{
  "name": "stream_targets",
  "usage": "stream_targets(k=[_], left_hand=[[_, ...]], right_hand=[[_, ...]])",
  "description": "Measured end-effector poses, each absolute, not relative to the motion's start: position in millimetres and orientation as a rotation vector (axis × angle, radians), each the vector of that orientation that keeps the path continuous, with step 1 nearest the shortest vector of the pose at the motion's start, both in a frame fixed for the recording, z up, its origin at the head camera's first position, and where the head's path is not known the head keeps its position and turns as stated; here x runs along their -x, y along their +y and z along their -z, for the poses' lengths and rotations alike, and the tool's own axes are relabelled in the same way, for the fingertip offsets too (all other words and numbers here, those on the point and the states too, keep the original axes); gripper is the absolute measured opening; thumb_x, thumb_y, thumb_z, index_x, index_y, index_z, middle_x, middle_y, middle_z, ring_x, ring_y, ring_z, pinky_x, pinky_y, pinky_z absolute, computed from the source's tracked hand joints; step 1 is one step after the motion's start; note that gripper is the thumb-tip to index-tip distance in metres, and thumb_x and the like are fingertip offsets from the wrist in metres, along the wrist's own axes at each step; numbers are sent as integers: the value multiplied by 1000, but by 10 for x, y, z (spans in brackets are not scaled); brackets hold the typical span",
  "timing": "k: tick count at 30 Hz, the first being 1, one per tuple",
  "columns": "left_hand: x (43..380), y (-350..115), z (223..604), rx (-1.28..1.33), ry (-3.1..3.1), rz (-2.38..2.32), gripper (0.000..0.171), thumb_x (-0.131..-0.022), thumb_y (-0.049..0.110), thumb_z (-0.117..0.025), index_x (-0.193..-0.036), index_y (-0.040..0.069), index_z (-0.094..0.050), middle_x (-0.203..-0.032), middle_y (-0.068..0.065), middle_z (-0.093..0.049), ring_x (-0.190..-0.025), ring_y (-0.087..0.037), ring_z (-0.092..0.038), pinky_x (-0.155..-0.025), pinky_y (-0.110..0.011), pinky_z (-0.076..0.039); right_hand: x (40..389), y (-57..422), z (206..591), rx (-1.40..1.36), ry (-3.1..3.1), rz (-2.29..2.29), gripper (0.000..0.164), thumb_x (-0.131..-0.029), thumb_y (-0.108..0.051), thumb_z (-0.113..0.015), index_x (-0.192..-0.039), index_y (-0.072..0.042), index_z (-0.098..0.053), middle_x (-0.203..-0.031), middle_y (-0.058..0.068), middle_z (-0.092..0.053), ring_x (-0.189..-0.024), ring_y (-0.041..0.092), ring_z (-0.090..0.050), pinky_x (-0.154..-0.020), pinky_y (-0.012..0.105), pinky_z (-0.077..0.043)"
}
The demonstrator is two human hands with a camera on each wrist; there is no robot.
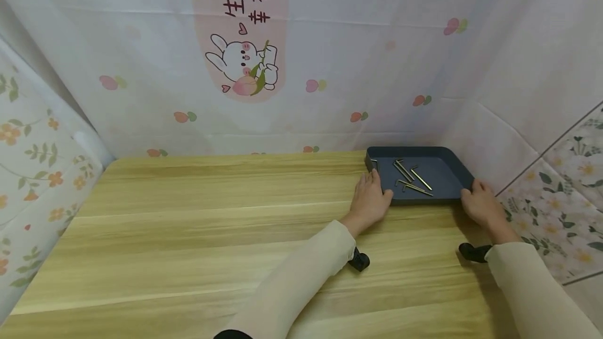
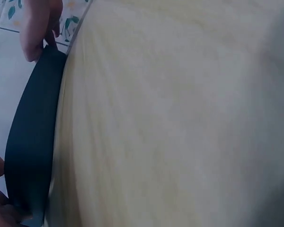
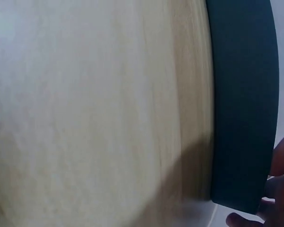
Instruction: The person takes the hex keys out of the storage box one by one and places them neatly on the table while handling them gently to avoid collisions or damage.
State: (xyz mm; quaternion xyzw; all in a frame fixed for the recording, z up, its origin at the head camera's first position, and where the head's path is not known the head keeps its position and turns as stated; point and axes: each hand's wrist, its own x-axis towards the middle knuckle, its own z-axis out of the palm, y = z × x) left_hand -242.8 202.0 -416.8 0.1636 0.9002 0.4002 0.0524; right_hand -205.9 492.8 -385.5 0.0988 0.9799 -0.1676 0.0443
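Note:
A dark blue-grey tray (image 1: 445, 171) sits at the table's far right corner. Several brass-coloured L-shaped hex keys (image 1: 421, 178) lie loose in its left half. My left hand (image 1: 369, 200) grips the tray's near left corner, fingers along the left side and thumb at the front wall. On the opposite side, my right hand (image 1: 481, 204) holds the near right corner. From the left wrist, the tray's front wall (image 2: 33, 123) shows with a hand at each end. In the right wrist view, fingers (image 3: 279, 156) of the right hand wrap the wall's end.
The wood-grain table (image 1: 212, 224) extends to the left and toward me. A white printed curtain (image 1: 292, 56) hangs behind it. Floral cloth (image 1: 565, 198) stands close on the right, near the right hand. Black wrist-camera mounts (image 1: 360, 260) stick out below both wrists.

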Motion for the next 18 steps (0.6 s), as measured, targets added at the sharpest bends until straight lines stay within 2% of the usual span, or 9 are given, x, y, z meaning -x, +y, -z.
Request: stream_targets(k=[3,7,12,18], left_hand=[[2437,1979,4167,-509,2768,-1163,67,-105,33,-43,-161,5,-22,-167,-7,-28,-159,-25,-17,-130,-35,-14],[2426,1893,4172,-520,2779,-1145,66,-104,32,-43,-161,4,-23,-167,-6,-29,-159,-26,-18,-131,-37,-14],[2406,1789,4194,-532,2771,-1155,66,-104,32,-42,-161,5,-23,-167,-7,-29,-159,-26,-17,-130,-38,-15],[2389,1639,4222,-526,2742,-1195,66,-103,29,-43,-161,5,-21,-167,-9,-28,-158,-25,-19,-130,-37,-17]], right_hand=[[2060,4887,3818,-303,2955,533,78,-107,-41,-11,-152,20,5,-154,49,2,-137,70,-8,-108,78,-16],[2070,4833,3779,-291,2959,489,82,-107,-45,-18,-151,22,-1,-150,52,-7,-135,70,-14,-107,78,-21],[2074,4842,3745,-236,3000,424,79,-107,-39,-35,-147,26,-16,-143,53,-25,-126,70,-30,-101,76,-34],[2075,4766,3729,-245,3085,467,65,-108,-36,-40,-139,21,-44,-136,46,-45,-119,66,-44,-94,71,-42]])
